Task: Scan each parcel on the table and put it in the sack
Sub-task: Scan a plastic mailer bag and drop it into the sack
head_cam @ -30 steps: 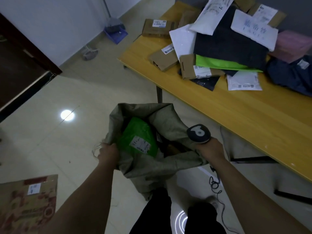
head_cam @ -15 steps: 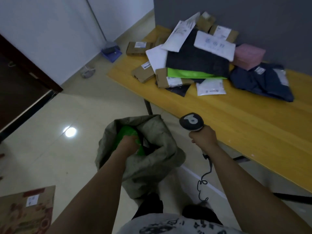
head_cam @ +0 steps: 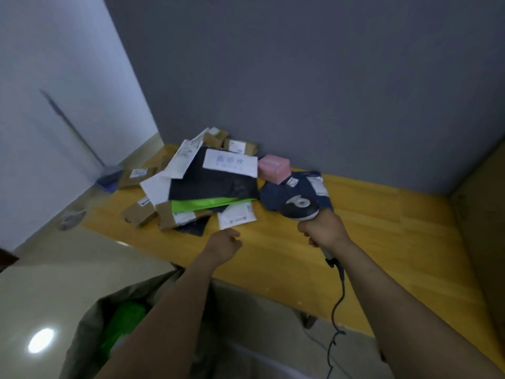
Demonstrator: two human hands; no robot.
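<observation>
left hand (head_cam: 224, 242): empty, fingers loosely curled, just short of white mailer (head_cam: 237, 218)
right hand (head_cam: 322, 231): clamped on scanner (head_cam: 299, 207), over worktop (head_cam: 382, 242)
parcel pile (head_cam: 213, 184): worktop's left end, by wall
sack (head_cam: 87, 337): low left, green parcel (head_cam: 124, 321) inside
step: fetching next parcel
next: likely pinch mailer edge, aim scanner at its label

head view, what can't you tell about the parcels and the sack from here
- Sack: head view, bottom edge and left forearm cover most of it.
- White mailer label: head view, too blurred to read.
- Navy parcel: head view, the scanner in the right hand hides its near part.
</observation>
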